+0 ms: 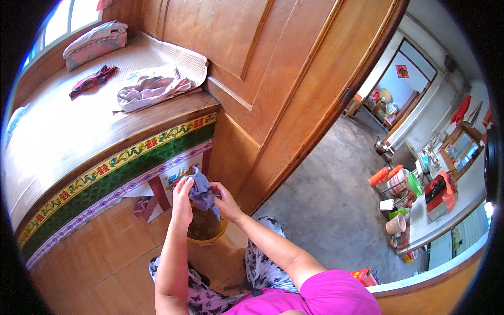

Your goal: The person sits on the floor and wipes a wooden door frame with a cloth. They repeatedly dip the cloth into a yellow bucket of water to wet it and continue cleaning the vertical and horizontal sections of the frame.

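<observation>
My left hand [182,197] and my right hand [224,199] both grip a wet grey-blue cloth [202,191], bunched between them. The cloth hangs just above a yellow basin [214,237] of murky water on the tiled floor. My forearms come up from the lower edge over my patterned trousers.
A raised platform bed [79,131] with a green and red patterned tile edge fills the left, with a crumpled pale cloth [149,90], a dark red cloth [93,80] and a folded quilt [95,42] on it. A wooden door [283,68] stands behind. A cluttered counter [430,210] is at right.
</observation>
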Tool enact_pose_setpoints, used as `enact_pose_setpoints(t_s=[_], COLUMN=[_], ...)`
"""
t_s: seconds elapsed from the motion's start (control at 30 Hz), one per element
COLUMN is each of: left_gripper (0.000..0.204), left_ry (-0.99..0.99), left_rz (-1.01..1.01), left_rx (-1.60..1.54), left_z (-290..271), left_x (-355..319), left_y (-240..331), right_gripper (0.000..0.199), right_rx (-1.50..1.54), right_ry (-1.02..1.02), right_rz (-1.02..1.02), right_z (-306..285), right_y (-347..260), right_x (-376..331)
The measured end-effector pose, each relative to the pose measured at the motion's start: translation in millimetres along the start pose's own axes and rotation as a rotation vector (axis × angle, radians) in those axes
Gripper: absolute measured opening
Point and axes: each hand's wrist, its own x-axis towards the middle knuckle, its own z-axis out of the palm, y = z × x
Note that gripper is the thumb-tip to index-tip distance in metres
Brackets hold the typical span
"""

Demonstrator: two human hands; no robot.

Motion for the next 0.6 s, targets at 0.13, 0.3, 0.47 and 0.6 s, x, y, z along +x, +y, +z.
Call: enact_pose_setpoints(t_s=[0.13, 0.3, 0.47, 0.6], left_gripper=[0.044, 0.051, 0.033, 0.036], left_ry=[-0.126, -0.326, 0.132, -0.165], left_rz=[-0.134, -0.099, -0.127, 0.07], left_rx=[-0.2, -0.201, -0.169, -0.188], left_z=[-17.3, 17.5, -8.4, 11.3], left_x=[4.9, -14.1, 6.5, -6.7], left_y=[-4.4, 4.8, -28.5, -7.2], right_gripper=[0.015, 0.027, 0.023, 0.042], right_rx=[0.275, 0.633, -0.555, -0.343], right_ry=[0.068, 0.101, 0.112, -0.118], right_rz=[-0.1, 0.17, -0.379, -0.001], right_z=[43.5, 76.0, 67.5, 4.6], right_y=[-51.0, -49.1, -22.6, 21.7], right_x=[5.8, 15.9, 16.2, -8.4])
